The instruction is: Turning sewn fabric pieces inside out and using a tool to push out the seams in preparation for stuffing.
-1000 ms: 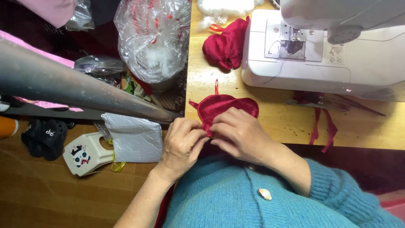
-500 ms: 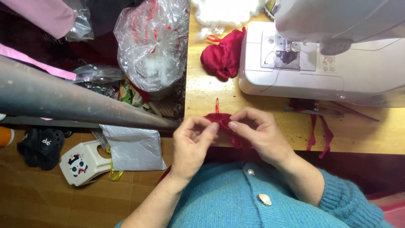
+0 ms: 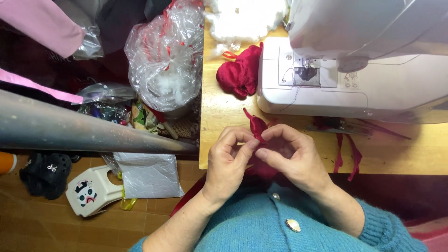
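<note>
Both hands pinch a small dark red velvet fabric piece (image 3: 258, 133) at the near edge of the wooden bench (image 3: 219, 116): left hand (image 3: 228, 161) and right hand (image 3: 291, 156) closed on it with fingertips, meeting over it. A white sewing machine (image 3: 354, 79) sits just behind, with a bunched red velvet pouch (image 3: 240, 74) beside it.

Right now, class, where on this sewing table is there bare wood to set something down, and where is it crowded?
Bare wood on the table lies between the red velvet pile and the left hand, left of the sewing machine. Another patch lies right of the right hand, past the red ribbons. Crowded: the far corner with white stuffing.
</note>
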